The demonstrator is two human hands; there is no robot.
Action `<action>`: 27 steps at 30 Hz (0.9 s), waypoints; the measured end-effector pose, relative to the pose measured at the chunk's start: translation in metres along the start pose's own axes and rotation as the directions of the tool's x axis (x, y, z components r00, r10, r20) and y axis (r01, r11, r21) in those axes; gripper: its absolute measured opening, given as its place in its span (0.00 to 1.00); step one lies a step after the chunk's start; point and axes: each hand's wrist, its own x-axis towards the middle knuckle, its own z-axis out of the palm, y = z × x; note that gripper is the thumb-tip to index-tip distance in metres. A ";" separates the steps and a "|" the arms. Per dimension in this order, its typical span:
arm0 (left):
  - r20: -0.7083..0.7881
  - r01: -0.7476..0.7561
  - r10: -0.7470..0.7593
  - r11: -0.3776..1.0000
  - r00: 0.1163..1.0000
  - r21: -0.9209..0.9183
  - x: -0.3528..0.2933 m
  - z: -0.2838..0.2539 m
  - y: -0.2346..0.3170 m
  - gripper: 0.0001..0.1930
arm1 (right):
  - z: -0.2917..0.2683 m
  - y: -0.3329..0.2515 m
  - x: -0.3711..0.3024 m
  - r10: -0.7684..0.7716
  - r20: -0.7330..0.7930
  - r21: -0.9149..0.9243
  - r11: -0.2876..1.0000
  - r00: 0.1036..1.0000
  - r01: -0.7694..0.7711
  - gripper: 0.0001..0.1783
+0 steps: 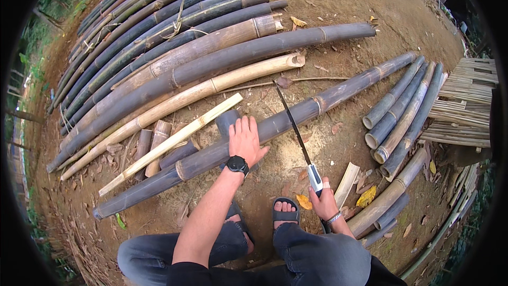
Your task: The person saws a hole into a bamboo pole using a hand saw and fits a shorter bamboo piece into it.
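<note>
the left hand (246,140) lies spread on the dark pole (338,94), fingers flat over its top rather than wrapped round it. the right hand (323,201) is closed around the handle of the saw (296,127), whose blade crosses the pole just right of the left hand; whether its teeth touch is hard to tell. the 2 hands are apart. the pole runs slantwise over the ground (410,26) in front of the feet (286,209), a short block (227,121) crosswise beneath it. sawdust (293,153) lies near the blade, and a pale strip (174,144) lies beyond the pole.
</note>
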 end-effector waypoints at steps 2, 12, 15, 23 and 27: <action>0.034 0.017 -0.016 1.000 0.999 -0.010 0.011 -0.002 0.002 0.47 | 0.000 0.007 0.005 -0.043 -0.009 -0.033 0.999 0.999 0.042 0.17; 0.023 0.037 -0.034 0.992 0.999 -0.121 0.019 0.004 0.004 0.45 | -0.011 -0.019 0.011 -0.062 -0.068 -0.066 0.996 0.996 0.058 0.18; -0.024 0.017 -0.021 0.990 1.000 -0.140 0.019 0.003 0.006 0.45 | -0.022 -0.006 0.004 -0.107 -0.102 -0.048 0.994 0.989 0.103 0.20; -0.015 -0.033 0.032 0.995 0.999 -0.095 0.019 0.007 0.005 0.43 | -0.033 0.008 -0.005 -0.113 -0.083 -0.050 0.993 0.990 0.109 0.20; 0.058 0.002 0.004 0.995 0.998 -0.095 0.029 0.005 -0.001 0.39 | -0.029 -0.002 -0.010 -0.133 0.013 -0.059 0.989 0.991 0.133 0.20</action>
